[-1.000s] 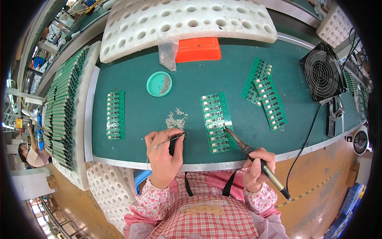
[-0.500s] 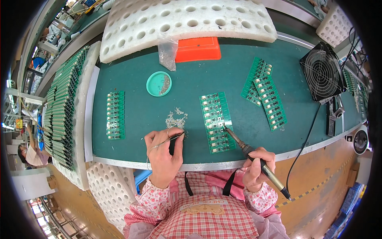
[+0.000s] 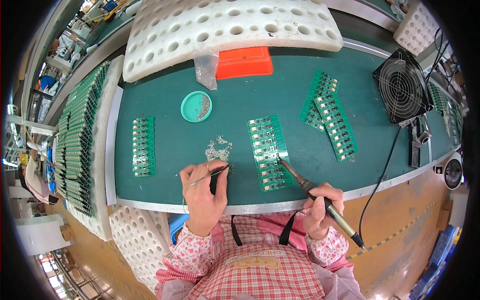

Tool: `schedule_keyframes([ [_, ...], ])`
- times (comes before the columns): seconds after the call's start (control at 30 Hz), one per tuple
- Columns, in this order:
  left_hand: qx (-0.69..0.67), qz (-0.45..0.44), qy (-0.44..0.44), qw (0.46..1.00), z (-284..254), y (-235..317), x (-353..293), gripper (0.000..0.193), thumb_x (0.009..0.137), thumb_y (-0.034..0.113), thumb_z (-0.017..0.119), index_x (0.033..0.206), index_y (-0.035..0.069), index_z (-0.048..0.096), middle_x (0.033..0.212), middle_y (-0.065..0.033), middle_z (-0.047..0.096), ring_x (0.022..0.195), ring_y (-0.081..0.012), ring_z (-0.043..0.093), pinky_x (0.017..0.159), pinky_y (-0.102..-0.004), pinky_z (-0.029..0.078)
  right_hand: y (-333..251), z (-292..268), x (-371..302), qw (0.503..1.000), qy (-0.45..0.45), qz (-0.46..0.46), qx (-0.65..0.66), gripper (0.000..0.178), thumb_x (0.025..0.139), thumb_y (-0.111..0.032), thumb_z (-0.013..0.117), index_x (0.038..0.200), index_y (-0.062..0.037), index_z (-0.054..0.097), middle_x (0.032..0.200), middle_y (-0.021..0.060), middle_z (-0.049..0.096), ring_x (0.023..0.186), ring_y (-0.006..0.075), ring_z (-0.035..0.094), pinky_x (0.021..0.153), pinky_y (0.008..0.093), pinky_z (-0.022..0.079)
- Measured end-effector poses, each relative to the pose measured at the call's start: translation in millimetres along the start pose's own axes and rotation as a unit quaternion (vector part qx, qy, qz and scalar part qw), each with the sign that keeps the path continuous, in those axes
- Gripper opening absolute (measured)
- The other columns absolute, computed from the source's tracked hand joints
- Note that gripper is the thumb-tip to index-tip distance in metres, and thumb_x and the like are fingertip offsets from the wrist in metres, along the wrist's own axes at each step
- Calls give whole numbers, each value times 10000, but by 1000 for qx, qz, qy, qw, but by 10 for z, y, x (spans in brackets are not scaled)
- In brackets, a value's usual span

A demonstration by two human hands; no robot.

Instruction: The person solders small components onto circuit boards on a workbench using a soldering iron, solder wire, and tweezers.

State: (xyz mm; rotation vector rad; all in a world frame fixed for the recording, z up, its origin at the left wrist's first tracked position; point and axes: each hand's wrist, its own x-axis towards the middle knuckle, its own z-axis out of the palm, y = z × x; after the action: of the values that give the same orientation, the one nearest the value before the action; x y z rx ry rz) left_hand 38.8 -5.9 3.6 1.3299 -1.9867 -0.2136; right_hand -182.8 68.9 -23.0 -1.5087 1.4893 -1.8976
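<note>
My apron (image 3: 255, 282) carries a pale patch (image 3: 256, 256) of lettering over its red check; otherwise, any marks on the boards are too small for me to read.

My right hand (image 3: 324, 209) is closed round the iron (image 3: 342, 223), thumb and fingers wrapped on the grip, with its tip at the board (image 3: 265, 142) in front of me, near the right edge. The board lies flat on the green bench (image 3: 172, 165), and the iron's shaft crosses its lower right part. My left hand (image 3: 204, 202) has thumb and forefinger pinched on a slim tool (image 3: 218, 171) with a dark end; I cannot tell its kind. That hand sits at the near side of the parts (image 3: 217, 151), hiding some of the bench there.

Beyond the parts is a round dish (image 3: 189, 109) with more in it, then a clear bag (image 3: 206, 72) beside a red box (image 3: 245, 62), both against the holed foam (image 3: 220, 23) that fills the far side. Another strip (image 3: 143, 147) lies left; two overlapping strips (image 3: 336, 127) lie right. A fan (image 3: 400, 87) stands at the right, its cord (image 3: 382, 182) dropping over the near edge.
</note>
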Motion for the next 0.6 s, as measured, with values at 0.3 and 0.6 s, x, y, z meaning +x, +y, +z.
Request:
schedule_keyframes([
  [0.3,4,-4,3,1000,-9,2,-8,146,814,-16,729,917,51,650,967,-15,711,799,-235,616,828,-369,409,-8,-11,6,1000,-5,3,-2,136,892,-94,605,917,34,643,609,57,596,475,166,544,478,301,436],
  [0.6,0,-7,-3,1000,-8,-10,-12,118,834,-10,715,915,51,655,972,-27,716,813,-232,616,859,-373,413,-8,0,12,1000,0,-3,-3,124,875,-75,593,917,31,641,597,51,591,469,163,540,480,300,442],
])
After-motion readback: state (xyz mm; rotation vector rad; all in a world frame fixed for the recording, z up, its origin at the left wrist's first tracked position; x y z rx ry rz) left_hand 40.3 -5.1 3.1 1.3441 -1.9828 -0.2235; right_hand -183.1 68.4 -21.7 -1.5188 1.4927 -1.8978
